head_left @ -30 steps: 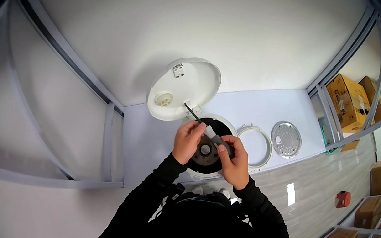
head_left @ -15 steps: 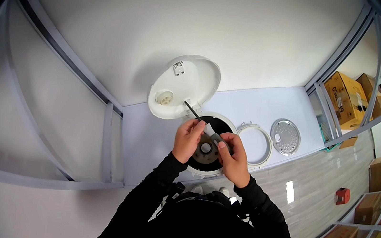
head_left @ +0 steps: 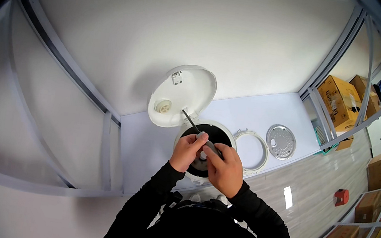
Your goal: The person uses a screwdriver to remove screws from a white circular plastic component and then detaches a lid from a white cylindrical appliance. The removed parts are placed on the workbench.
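Observation:
A white rice cooker [head_left: 182,133] stands on the table with its lid [head_left: 179,96] tipped up and back; its inside is dark, with a metal plate at the bottom. Both my hands grip one screwdriver [head_left: 192,122] held aslant over the opening. Its long dark shaft points up and left, the tip at the lid's hinge; whether the tip touches a screw is too small to tell. My left hand [head_left: 186,152] pinches it where shaft and handle meet. Around the grey handle, my right hand [head_left: 225,170] is closed, hiding part of it.
Right of the cooker lie a white ring [head_left: 265,154] and a round perforated metal plate [head_left: 281,142] on the white table [head_left: 249,108]. A metal frame post [head_left: 108,151] rises at the left. Cardboard boxes [head_left: 339,102] and a red object [head_left: 341,197] are farther right.
My left fingers have slid along the screwdriver toward its handle, covering the light collar. My right hand has moved left and turned around the handle. The view has shifted slightly.

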